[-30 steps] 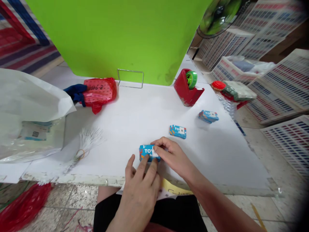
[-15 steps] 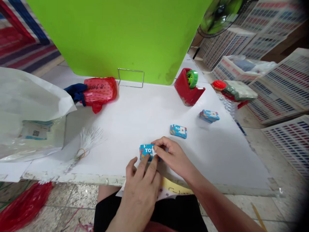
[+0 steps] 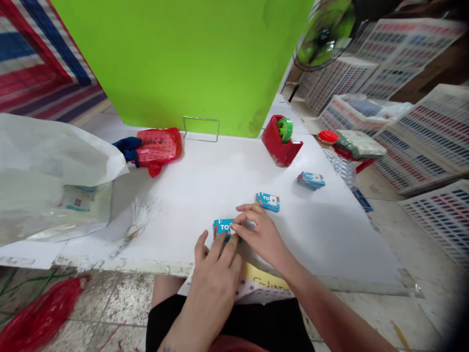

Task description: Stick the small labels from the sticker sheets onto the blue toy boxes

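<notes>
In the head view, a small stack of blue cards (image 3: 221,225) printed with "TO" lies on the white table in front of me. My left hand (image 3: 219,271) rests against its near side, fingers stretched and spread, two fingertips on the top card. At the stack's right end, my right hand (image 3: 261,230) has its thumb and index fingertip pressed together over the card's white area; whatever is pinched there is too small to name. Just beyond my right hand lies a second blue card stack (image 3: 267,201). A taller, uneven blue stack (image 3: 310,180) sits farther right.
A red tape dispenser (image 3: 281,142) stands at the back right. Toward the left are a red plastic package (image 3: 159,146), a bundle of white ties (image 3: 144,212) and a large white bag (image 3: 54,171). A green panel (image 3: 183,63) rises behind. Yellow-and-white paper (image 3: 266,281) lies over my lap.
The view has shifted slightly. My right hand's index finger has drawn in to the thumb, and its other fingers have lifted and extended. My left hand stays at the stack.
</notes>
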Available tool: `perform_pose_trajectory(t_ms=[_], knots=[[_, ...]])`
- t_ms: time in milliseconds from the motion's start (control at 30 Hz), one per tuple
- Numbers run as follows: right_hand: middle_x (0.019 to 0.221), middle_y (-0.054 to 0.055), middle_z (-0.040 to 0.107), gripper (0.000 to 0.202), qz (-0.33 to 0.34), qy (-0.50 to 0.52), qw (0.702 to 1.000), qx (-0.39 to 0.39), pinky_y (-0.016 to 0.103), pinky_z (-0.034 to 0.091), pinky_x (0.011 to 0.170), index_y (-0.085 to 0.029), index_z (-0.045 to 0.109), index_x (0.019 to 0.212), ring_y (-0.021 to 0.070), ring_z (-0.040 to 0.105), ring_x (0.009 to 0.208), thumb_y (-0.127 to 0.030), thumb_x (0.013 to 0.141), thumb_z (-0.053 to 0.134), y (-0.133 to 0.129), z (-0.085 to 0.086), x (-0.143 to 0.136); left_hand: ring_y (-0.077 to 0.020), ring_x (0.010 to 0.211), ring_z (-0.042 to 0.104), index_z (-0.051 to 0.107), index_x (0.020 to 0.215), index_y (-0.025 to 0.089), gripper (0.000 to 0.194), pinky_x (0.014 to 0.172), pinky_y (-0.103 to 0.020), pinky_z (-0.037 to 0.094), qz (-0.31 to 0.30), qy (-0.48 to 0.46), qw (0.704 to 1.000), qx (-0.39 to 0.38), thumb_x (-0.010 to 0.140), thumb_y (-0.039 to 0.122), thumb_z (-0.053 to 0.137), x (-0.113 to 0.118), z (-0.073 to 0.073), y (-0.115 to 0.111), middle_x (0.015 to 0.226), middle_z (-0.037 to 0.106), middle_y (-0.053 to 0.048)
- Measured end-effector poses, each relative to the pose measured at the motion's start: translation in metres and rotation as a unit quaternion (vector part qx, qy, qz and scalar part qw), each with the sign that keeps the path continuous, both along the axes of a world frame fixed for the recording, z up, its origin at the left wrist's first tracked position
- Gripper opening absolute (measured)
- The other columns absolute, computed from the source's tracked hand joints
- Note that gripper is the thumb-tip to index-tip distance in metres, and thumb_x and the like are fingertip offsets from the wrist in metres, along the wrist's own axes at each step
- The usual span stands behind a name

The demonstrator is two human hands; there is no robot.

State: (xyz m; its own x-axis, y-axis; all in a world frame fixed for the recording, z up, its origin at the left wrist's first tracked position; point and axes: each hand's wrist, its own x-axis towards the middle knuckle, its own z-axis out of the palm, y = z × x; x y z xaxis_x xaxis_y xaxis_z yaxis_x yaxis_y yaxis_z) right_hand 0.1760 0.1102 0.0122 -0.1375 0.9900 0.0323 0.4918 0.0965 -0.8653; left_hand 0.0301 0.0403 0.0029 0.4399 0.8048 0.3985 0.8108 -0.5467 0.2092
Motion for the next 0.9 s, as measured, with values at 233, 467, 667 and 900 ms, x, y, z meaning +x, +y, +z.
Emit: perform_pose_trajectory(t_ms=[233,467,667,900], knots=[[0.107,0.005,0.062,0.007,0.008,-0.002,0.998,0.057,0.047,0.026,0.105,-0.024,0.066,0.068,0.0228,0.052,0.111,-0.025,0.075,0.067,-0.001,0.011,0.005,-0.0208,0.115,0.048,0.059,0.082,0.021,0.012,0.111,-0.047,0.014,0.001,-0.015,1.0,0.009,0.085,0.014,0.05,-0.004,0.006,-0.023,0.114,0.061,-0.001],[0.099,0.004,0.067,0.011,-0.009,0.059,0.998,0.018,0.041,0.04,0.091,-0.022,0.061,0.072,0.0214,0.06,0.097,-0.031,0.077,0.063,0.002,0.027,0.011,-0.0209,0.108,0.05,0.059,0.08,0.021,0.012,0.111,-0.045,0.01,-0.011,-0.038,0.999,0.024,0.087,0.022,0.05,-0.009,0.005,-0.031,0.105,0.062,-0.002],[0.066,-0.002,0.059,0.018,-0.054,0.112,0.992,-0.007,0.029,0.044,0.064,-0.019,0.057,0.072,0.0141,0.055,0.064,-0.034,0.072,0.068,0.02,0.027,0.051,-0.018,0.088,0.053,0.059,0.078,0.022,0.016,0.107,-0.043,0.014,-0.017,-0.103,0.994,0.01,0.087,0.019,0.046,-0.004,-0.015,-0.031,0.086,0.063,0.0],[0.059,-0.007,0.058,0.057,-0.119,0.137,0.983,-0.031,0.025,0.038,0.054,-0.02,0.051,0.115,0.0116,0.051,0.054,-0.03,0.063,0.074,0.04,0.022,0.091,-0.018,0.077,0.047,0.057,0.075,0.022,0.019,0.095,-0.042,0.026,-0.011,-0.143,0.986,-0.083,0.08,0.007,0.046,0.001,-0.031,-0.02,0.077,0.056,0.001]])
